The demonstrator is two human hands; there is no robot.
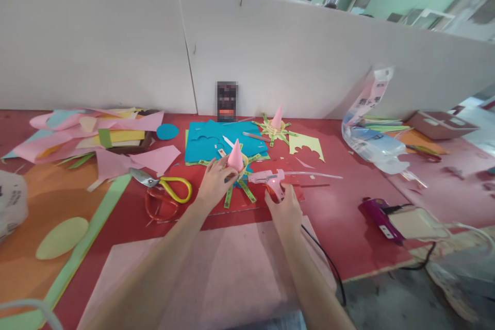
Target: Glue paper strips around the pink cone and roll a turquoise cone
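Crosswise, its long axis and nozzle (252,178) directed toward the left hand (213,184), the one glue gun (273,180) is gripped by the right hand (285,210), while the nearer of two upright pink cones (235,158) is pinched, apparently near its base, by the left, the second cone (277,119) being seen beyond the right.

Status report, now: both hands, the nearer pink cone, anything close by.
Left hand at nearer pink cone, near its base. Right hand gripping pink glue gun, tip toward cone's base. Scissors left of left hand; blue sheets behind cone.
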